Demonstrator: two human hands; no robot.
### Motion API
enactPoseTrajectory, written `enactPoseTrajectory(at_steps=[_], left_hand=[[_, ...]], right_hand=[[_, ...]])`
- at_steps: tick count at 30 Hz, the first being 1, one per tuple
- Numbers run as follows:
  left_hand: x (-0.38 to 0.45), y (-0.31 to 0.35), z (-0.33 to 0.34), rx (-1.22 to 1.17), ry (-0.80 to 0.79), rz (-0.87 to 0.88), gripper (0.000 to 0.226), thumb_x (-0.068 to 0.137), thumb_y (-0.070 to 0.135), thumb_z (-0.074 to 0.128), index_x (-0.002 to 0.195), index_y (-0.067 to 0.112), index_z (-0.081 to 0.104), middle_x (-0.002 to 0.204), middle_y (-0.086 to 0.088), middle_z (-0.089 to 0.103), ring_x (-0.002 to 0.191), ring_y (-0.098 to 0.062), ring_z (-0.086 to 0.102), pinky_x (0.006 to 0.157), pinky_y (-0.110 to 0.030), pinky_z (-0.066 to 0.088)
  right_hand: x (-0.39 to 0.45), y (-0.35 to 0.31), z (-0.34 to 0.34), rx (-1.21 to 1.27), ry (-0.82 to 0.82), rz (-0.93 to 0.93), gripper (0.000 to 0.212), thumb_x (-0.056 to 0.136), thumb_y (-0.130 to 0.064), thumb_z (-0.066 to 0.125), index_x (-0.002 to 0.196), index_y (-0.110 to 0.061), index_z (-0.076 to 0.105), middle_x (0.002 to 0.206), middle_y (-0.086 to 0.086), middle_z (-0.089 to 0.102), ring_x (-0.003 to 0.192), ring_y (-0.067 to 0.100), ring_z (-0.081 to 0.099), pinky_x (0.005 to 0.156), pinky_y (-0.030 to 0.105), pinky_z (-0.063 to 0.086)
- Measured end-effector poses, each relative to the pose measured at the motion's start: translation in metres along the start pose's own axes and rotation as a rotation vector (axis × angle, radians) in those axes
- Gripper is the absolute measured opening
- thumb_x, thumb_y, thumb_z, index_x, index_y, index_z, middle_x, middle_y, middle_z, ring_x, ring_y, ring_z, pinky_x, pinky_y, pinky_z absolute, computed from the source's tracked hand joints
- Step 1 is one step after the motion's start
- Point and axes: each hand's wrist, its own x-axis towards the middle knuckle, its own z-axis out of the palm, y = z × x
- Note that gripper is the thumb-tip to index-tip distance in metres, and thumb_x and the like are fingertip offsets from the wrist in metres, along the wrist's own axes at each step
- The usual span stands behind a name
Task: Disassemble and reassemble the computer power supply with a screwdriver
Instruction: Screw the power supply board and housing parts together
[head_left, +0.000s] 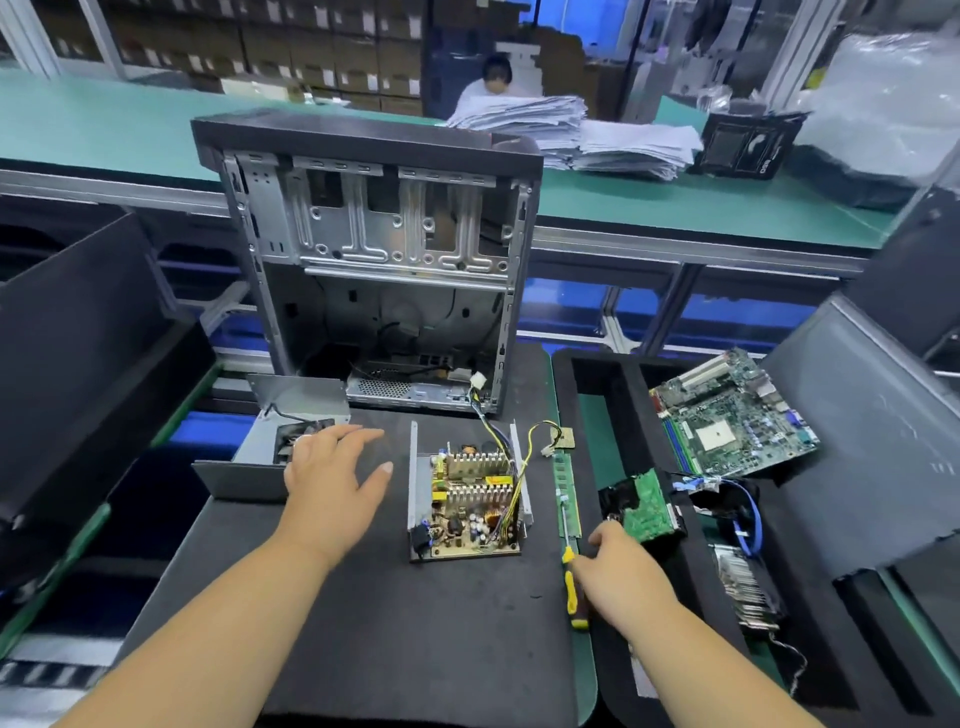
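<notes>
At the far left of the dark tabletop (363, 623) lies the grey metal cover (270, 447) of the power supply, taken off and turned open side up, with its fan showing. The left hand (332, 478) hovers over the cover's near right corner, its grip released and the fingers spread and nearly straight; whether they touch the metal cannot be told. Just to the right sits the power supply base (467, 499), its circuit board and heat sinks bare, with a bundle of wires (506, 467) running up toward the open computer case (384, 270) behind it. Right of the base, a memory stick (566, 488) lies lengthwise, and below it the yellow-handled screwdriver (574, 587) rests on the mat. The right hand (618, 561) lies against the handle's upper end, fingers curled, but whether it actually grasps the tool cannot be told. The step appears to be refitting the cover. To do it well, the person should take the cover by its edges, keep the wires out of the seam, seat it squarely, and only then drive screws.
</notes>
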Motion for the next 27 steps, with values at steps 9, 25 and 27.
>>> enactPoseTrajectory(at_steps=[9,25,27], left_hand=[[0.061,-0.026,-0.011,-0.167,-0.099,0.085,0.023,0.092,0.031,0.061,0.114,0.037,0.064,0.116,0.017,0.056,0.11,-0.01,0.048,0.1,-0.039,0.041],[0.092,-0.091,-0.03,-0.265,-0.285,-0.012,0.022,0.091,0.022,0.062,0.096,0.044,0.063,0.098,0.016,0.061,0.09,0.0,0.06,0.085,-0.027,0.05],[0.089,-0.076,-0.022,-0.209,-0.353,0.12,0.027,0.092,0.027,0.061,0.113,0.043,0.061,0.102,0.021,0.055,0.093,0.004,0.056,0.087,-0.021,0.044]], right_hand=[[0.018,-0.065,-0.019,0.059,0.15,-0.022,0.011,0.095,-0.035,0.05,0.102,-0.027,0.052,0.094,-0.005,0.058,0.079,0.016,0.058,0.069,0.033,0.046],[0.046,-0.143,0.002,-0.066,0.411,0.088,0.043,0.084,-0.036,0.063,0.123,-0.02,0.053,0.114,0.005,0.05,0.105,0.029,0.052,0.077,0.037,0.041],[0.049,-0.137,-0.001,-0.061,0.344,0.172,0.047,0.086,-0.039,0.059,0.126,-0.015,0.052,0.118,0.008,0.051,0.109,0.032,0.051,0.081,0.038,0.042]])
